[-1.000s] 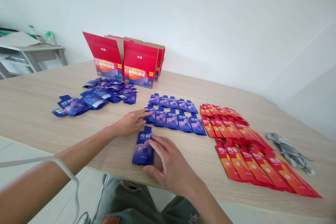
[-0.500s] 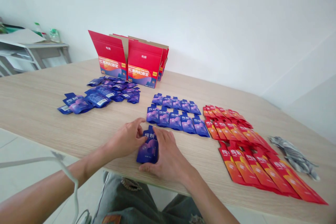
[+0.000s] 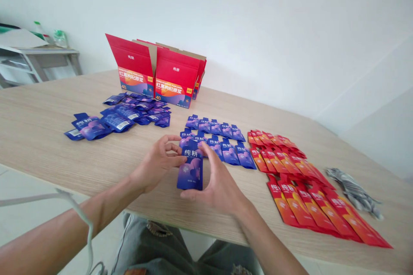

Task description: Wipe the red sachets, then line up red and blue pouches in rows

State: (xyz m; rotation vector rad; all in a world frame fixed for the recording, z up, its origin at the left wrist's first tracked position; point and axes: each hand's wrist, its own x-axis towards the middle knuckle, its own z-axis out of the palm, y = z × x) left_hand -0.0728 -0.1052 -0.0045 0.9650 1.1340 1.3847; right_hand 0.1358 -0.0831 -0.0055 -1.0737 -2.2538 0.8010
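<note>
A blue pouch (image 3: 191,167) with a purple fruit print stands between my two hands, its printed face toward me. My left hand (image 3: 161,159) pinches its left edge between thumb and fingers. Along the other side, my right hand (image 3: 219,180) grips the pouch, thumb at the lower corner and fingers at the top right. Just behind it lie two rows of blue pouches (image 3: 229,152), partly overlapped by the held one. A loose heap of blue pouches (image 3: 119,119) sits to the left. Rows of red pouches (image 3: 303,206) overlap one another on the right.
Open red boxes (image 3: 176,78) stand at the back of the wooden table (image 3: 80,172). Striped grey gloves (image 3: 353,189) lie at the far right. A white cable (image 3: 87,223) crosses the lower left, and a side desk (image 3: 41,53) stands beyond.
Both hands have moved forward and slightly right with the blue pouch, which now covers part of the nearer blue row. The view has shifted slightly.
</note>
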